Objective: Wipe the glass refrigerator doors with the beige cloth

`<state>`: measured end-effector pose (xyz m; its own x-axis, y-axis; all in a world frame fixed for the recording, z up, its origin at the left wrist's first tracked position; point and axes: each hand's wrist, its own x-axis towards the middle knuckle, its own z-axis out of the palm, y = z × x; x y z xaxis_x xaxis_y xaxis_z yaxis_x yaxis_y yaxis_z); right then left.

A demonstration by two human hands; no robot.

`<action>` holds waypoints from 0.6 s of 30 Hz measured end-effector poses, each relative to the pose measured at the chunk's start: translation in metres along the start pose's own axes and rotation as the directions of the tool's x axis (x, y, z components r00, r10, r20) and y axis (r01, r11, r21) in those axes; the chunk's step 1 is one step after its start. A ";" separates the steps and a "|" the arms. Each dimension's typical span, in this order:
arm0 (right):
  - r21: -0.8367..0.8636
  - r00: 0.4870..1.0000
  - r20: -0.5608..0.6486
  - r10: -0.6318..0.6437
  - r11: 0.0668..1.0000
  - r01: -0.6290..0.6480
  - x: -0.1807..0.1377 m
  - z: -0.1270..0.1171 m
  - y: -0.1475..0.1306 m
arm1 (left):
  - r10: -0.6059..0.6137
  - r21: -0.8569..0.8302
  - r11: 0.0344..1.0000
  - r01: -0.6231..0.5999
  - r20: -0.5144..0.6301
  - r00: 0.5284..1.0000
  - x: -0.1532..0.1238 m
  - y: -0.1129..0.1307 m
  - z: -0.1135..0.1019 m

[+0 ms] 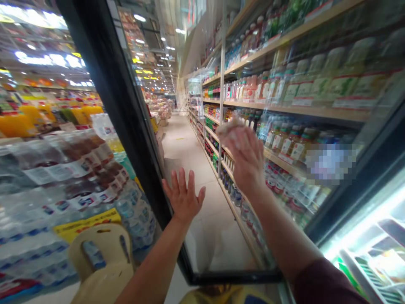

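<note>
A glass door with a black frame (pixel 126 101) stands swung open in front of me. My left hand (pixel 184 196) lies on the glass near the frame's left side, fingers spread, holding nothing. Higher up and to the right, my right hand (pixel 248 158) is against the same pane, somewhat blurred. Under its fingers is a light, crumpled cloth (pixel 232 127), partly covered by the hand. Through and on the glass (pixel 215 236) show an aisle and bottle shelves; I cannot tell fully what is reflection.
A beige plastic chair (pixel 104 264) stands at the lower left, before stacked bottle packs (pixel 63 169) with a yellow sign (pixel 87 223). At the right is a lit cooler interior (pixel 376 249) with racks. Something yellow (pixel 228 294) sits below the door's bottom edge.
</note>
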<state>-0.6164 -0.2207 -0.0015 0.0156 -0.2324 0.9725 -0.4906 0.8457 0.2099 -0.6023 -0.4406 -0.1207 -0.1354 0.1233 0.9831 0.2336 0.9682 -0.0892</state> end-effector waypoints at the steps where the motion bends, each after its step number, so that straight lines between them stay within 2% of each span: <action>1: -0.029 0.993 -0.081 0.090 0.995 -0.093 0.004 -0.002 0.013 | 0.003 -0.012 1.000 -0.004 -0.007 1.000 0.001 0.001 -0.001; 2: -0.044 0.976 -0.140 0.165 0.984 -0.173 0.008 -0.004 0.023 | 0.004 -0.024 1.000 -0.005 -0.021 1.000 0.004 0.003 -0.003; 4: -0.046 0.963 -0.153 0.223 0.972 -0.232 0.009 -0.005 0.025 | -0.020 -0.045 0.999 0.017 -0.068 0.997 0.014 0.011 -0.009; 6: -0.012 0.992 -0.021 0.127 0.992 -0.128 0.003 -0.001 0.004 | -0.063 -0.065 0.996 0.055 -0.121 0.991 0.031 0.020 -0.016; 8: 0.074 0.992 0.119 -0.047 0.997 0.038 -0.005 0.002 -0.024 | -0.074 -0.082 0.995 0.060 -0.170 0.983 0.053 0.027 -0.022; 10: 0.132 0.971 0.184 -0.151 0.983 0.128 -0.008 0.001 -0.036 | -0.065 -0.088 0.995 0.052 -0.155 0.986 0.072 0.028 -0.023; 11: 0.130 0.971 0.186 -0.149 0.983 0.126 -0.008 -0.001 -0.032 | -0.062 -0.086 0.995 0.052 -0.123 0.990 0.079 0.026 -0.023; 13: 0.074 0.991 0.127 -0.036 0.997 0.027 -0.004 -0.010 -0.004 | -0.062 -0.080 0.995 0.059 -0.029 0.998 0.085 0.019 -0.018; 15: 0.002 0.989 -0.020 0.145 0.989 -0.145 0.002 -0.022 0.038 | -0.057 -0.075 0.995 0.059 0.028 0.998 0.083 0.011 -0.013; 17: -0.013 0.933 -0.195 0.301 0.951 -0.309 0.004 -0.030 0.071 | -0.048 -0.062 0.997 0.049 0.020 0.999 0.079 0.007 -0.009; 18: -0.001 0.895 -0.266 0.358 0.928 -0.372 0.003 -0.032 0.078 | -0.046 -0.052 0.998 0.046 0.004 0.999 0.077 0.007 -0.008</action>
<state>-0.6267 -0.1407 0.0210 0.0700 0.2227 0.9724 -0.4601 0.8721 -0.1666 -0.6033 -0.4266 -0.0443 -0.1496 0.0794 0.9856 0.2768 0.9603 -0.0354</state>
